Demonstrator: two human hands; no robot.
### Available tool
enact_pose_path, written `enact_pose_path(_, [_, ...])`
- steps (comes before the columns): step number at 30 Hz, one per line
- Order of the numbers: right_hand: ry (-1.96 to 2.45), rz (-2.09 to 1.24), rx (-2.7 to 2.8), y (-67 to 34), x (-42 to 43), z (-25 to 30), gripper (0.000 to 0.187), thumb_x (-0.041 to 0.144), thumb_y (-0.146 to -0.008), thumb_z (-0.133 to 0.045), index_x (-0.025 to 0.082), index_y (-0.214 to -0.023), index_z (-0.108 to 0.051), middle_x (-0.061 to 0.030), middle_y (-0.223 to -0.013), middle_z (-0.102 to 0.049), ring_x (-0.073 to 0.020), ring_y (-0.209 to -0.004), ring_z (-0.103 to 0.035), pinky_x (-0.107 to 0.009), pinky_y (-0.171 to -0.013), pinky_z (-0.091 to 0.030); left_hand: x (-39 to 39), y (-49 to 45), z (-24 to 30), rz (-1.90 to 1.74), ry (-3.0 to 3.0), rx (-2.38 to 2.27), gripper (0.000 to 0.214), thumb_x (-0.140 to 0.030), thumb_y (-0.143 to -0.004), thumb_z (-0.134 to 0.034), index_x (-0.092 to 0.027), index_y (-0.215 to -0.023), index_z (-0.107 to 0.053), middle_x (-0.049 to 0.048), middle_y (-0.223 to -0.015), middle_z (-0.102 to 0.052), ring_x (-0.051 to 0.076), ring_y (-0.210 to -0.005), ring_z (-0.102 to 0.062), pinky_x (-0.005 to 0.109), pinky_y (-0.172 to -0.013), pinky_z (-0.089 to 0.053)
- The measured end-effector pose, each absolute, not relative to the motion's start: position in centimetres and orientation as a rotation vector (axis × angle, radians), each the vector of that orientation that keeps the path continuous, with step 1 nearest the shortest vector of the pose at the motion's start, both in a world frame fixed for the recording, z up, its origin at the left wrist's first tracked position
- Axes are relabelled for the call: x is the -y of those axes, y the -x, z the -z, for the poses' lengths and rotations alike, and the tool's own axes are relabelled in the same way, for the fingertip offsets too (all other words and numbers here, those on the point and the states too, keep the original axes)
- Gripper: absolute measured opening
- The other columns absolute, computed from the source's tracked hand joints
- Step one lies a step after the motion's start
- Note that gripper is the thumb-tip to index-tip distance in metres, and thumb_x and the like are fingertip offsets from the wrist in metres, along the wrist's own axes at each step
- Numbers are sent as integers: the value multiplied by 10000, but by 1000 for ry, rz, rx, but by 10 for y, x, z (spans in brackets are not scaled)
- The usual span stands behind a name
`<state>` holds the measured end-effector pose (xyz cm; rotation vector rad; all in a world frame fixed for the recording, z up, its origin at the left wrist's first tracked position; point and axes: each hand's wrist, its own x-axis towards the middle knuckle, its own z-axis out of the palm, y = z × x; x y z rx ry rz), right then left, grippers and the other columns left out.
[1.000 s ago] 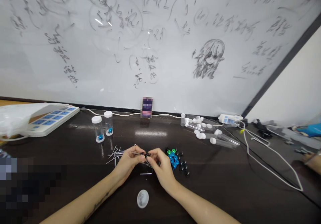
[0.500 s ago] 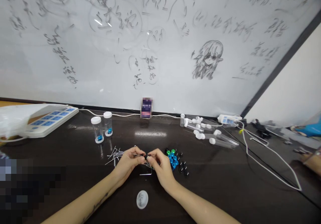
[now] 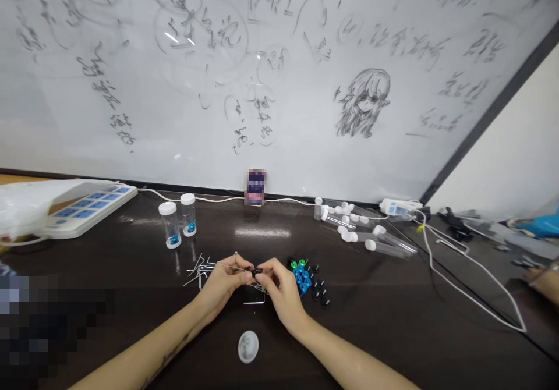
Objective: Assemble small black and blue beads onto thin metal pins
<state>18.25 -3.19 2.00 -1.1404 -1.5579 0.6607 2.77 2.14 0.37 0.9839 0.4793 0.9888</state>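
A small black part is getting pinched from both sides

The person's left hand and right hand are both holding the small black part between their fingertips, just above the dark table. A thin metal rod is sticking out by the left fingers; it is too tiny to tell if it is going into the part. L-shaped hex keys are lying beside the left hand. Blue pieces and black-headed screws are lying beside the right hand. A whitish dish is sitting nearer the person.

Only fingertips are gripping, so a slip could be sending the part down among the hex keys, where black on dark could be hiding it. A right hand swinging outward could be scattering the blue pieces.
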Motion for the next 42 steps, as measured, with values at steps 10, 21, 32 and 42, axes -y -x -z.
enact_pose_path(10, [1146,-781,1502,-183,31,-17,189,324,-881,-547,177,-764,-567,29,-614,-543,-114,-547,-502,-213,-519,-374,-21,-28,-4,-976,-978,-479,174,-88,-627,-767,-147,-746,-653,13,-742,-680,132,-655,-624,247,-663,-458])
enact_pose_path(21, [1129,-844,1464,-182,29,-13,340,412,-958,-354,167,-834,-556,6,-617,-564,-108,-505,-506,-219,-493,-390,-23,-28,-4,-992,-975,-485,149,-131,-652,-763,-149,-766,-670,14,-726,-671,117,-648,-603,232,-665,-452])
enact_pose_path(32, [1132,-516,1589,-180,32,-20,70,187,-842,-562,206,-901,-595,-14,-813,-574,-162,-730,-553,-267,-662,-439,-19,-28,-9,-1030,-1006,-527,135,-147,-655,-763,-154,-754,-672,9,-721,-650,115,-653,-576,237,-671,-443])
enact_pose_path(42, [1160,-648,1526,-183,31,-17,108,270,-859,-575,180,-810,-611,10,-680,-583,-136,-623,-559,-230,-577,-430,-22,-27,-6,-984,-1001,-473,140,-136,-661,-755,-145,-764,-660,19,-713,-663,129,-650,-601,251,-666,-446])
